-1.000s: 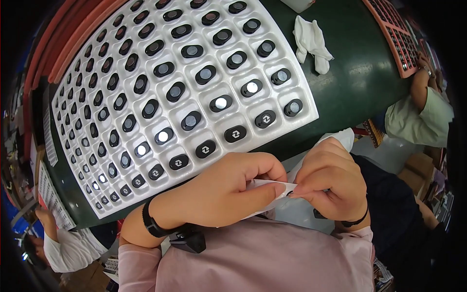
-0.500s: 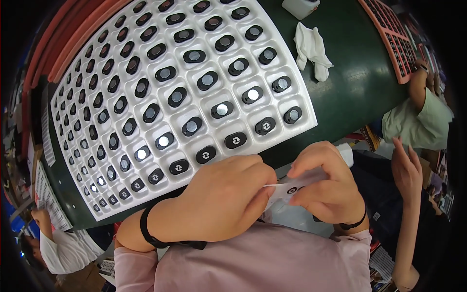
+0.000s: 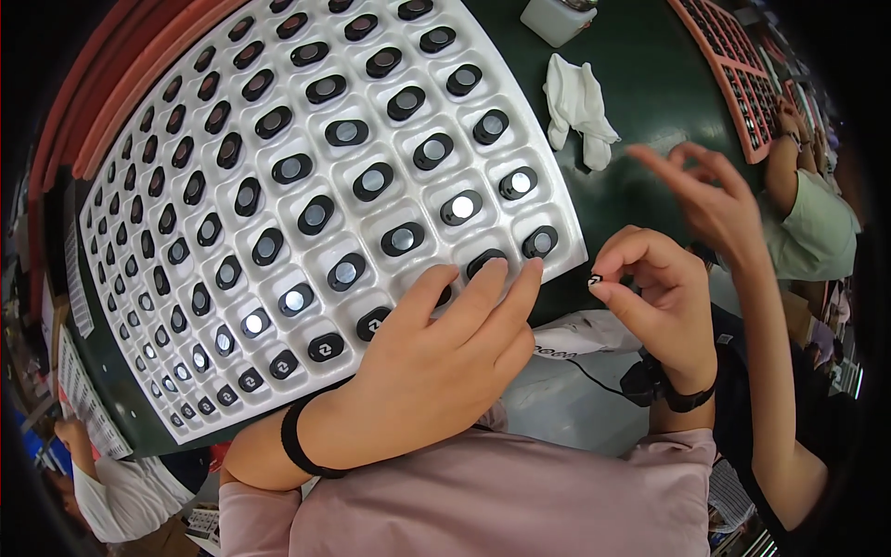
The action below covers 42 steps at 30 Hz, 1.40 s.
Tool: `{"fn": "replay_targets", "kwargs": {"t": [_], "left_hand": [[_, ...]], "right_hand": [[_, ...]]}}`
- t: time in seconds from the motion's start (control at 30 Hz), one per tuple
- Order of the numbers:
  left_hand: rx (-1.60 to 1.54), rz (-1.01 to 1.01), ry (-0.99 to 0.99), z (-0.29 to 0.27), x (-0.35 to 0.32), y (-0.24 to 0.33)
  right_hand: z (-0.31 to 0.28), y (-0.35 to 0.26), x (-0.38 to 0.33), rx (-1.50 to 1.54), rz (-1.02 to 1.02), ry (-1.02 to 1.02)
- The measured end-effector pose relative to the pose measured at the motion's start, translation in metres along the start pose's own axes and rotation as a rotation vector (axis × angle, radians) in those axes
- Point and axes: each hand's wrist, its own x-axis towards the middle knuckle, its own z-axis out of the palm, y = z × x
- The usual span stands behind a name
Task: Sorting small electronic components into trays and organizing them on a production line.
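Note:
A white moulded tray (image 3: 422,200) holds rows of small oval black pieces, many with a round silver disc. Along its near edge, several pieces (image 3: 326,347) carry a white symbol instead. My left hand (image 3: 436,357) lies spread over the near right part, fingertips at a black piece (image 3: 486,262) they partly cover. Just off the tray's corner, my right hand (image 3: 664,297) pinches a small black sticker (image 3: 595,278) with a white mark between thumb and forefinger. Below, between my hands, shows a whitish sheet (image 3: 580,336) with round dark marks; what holds it is hidden.
A crumpled white cloth (image 3: 580,107) and a whitish container (image 3: 557,20) are on the dark green table (image 3: 640,88). At far right is a red-framed tray (image 3: 729,79). A co-worker's arm (image 3: 742,241) reaches in close to my right hand; others are at both sides.
My hands have parted: the left has opened onto the tray, and the right has come up with a small sticker. The co-worker's hand at right has moved up toward the table.

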Motion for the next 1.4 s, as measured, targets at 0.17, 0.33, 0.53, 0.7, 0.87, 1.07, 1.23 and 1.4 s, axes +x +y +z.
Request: {"fn": "replay_targets", "kwargs": {"t": [0.17,0.33,0.53,0.7,0.87,1.07,1.23,1.4], "left_hand": [[0.028,0.0,-0.042,0.003,0.002,-0.002],[0.042,-0.018,-0.046,0.003,0.003,-0.003],[0.039,-0.015,-0.056,0.004,0.003,-0.004],[0.056,-0.013,-0.076,0.005,0.004,-0.003],[0.069,-0.018,-0.056,0.009,0.003,-0.004],[0.068,-0.025,-0.046,0.012,0.004,-0.004],[0.083,-0.032,-0.017,0.015,0.003,-0.004],[0.105,-0.028,-0.016,0.015,0.004,-0.003]], "right_hand": [[0.0,0.009,0.005,0.113,0.048,-0.002],[-0.005,0.014,0.016,-0.045,-0.101,-0.004],[0.002,0.015,0.035,-0.222,-0.235,-0.029],[0.006,0.022,0.044,-0.201,-0.278,-0.045],[0.006,0.026,0.047,-0.183,-0.278,-0.063],[0.006,0.029,0.048,-0.156,-0.274,-0.071],[0.006,0.029,0.048,-0.151,-0.255,-0.075],[0.008,0.03,0.046,-0.138,-0.228,-0.064]]}}
